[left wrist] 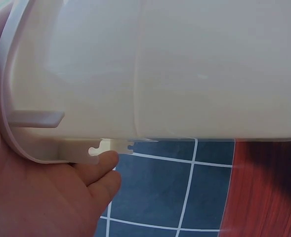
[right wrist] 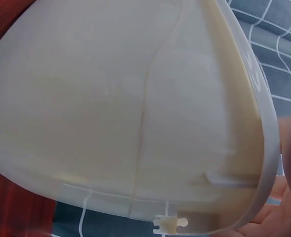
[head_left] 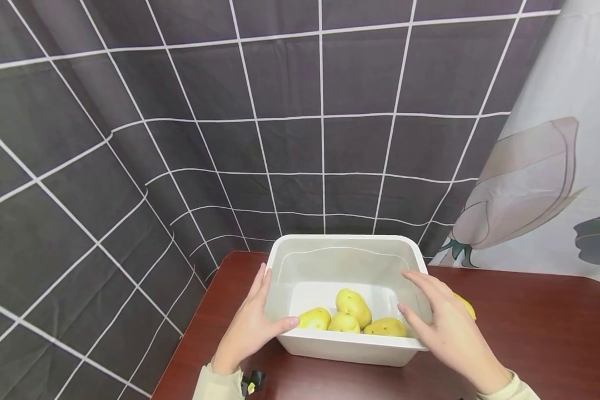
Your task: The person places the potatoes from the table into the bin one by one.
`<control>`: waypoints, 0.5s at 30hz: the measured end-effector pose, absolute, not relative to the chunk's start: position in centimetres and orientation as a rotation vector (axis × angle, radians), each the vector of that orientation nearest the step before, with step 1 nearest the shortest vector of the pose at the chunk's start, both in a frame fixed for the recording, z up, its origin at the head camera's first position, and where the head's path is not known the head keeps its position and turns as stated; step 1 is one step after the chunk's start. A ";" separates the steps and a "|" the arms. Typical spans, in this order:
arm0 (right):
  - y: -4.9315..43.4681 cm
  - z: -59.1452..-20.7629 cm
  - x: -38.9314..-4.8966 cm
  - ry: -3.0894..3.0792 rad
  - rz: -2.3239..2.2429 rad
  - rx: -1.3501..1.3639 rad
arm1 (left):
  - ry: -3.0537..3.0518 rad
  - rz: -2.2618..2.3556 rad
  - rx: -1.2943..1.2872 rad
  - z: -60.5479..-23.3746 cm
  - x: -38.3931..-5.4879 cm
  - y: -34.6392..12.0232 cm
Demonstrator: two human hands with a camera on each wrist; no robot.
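Note:
A white plastic bin stands on the dark red table with several yellow potatoes lying in it. My left hand holds the bin's left wall, fingers flat along the outside and thumb hooked over the near-left rim. My right hand holds the right wall, with its thumb and forefinger reaching over the rim. In the left wrist view the bin wall fills the frame above my left hand. In the right wrist view the bin is seen from outside, my right hand at its rim.
One more potato lies on the table just right of the bin, partly hidden behind my right hand. A dark checked curtain hangs close behind and to the left; a pale flowered curtain is at the right. The table's left edge is near the bin.

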State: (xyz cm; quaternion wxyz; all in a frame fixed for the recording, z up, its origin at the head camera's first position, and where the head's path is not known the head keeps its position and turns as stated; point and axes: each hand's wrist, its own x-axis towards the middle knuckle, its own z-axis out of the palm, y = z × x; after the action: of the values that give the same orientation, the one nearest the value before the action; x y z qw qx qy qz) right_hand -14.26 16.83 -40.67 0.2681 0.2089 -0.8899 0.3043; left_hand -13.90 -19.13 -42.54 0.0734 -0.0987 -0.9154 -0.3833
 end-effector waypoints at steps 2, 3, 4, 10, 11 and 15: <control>16.9 -40.6 -14.1 -2.405 0.814 0.542 | -2.744 -1.155 -0.295 -42.6 -13.8 -19.1; 17.0 -40.6 -14.1 -2.407 0.815 0.536 | -2.744 -1.156 -0.295 -42.6 -13.8 -19.1; 17.1 -40.6 -14.0 -2.407 0.820 0.531 | -2.745 -1.156 -0.293 -42.6 -13.8 -19.1; 17.6 -40.5 -13.9 -2.388 0.854 0.509 | -2.758 -1.144 -0.282 -42.7 -13.7 -19.2; 17.8 -40.6 -13.9 -2.378 0.858 0.503 | -2.758 -1.145 -0.283 -42.6 -13.7 -19.2; 18.4 -40.8 -14.0 -2.359 0.868 0.476 | -2.755 -1.154 -0.277 -42.5 -13.8 -19.2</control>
State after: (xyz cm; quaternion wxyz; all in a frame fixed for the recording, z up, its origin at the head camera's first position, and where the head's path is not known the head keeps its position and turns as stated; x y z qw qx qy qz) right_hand -13.96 18.39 -40.83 0.2873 0.1782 -0.8833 0.3248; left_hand -13.78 -19.19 -42.55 0.0711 -0.0921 -0.9161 -0.3837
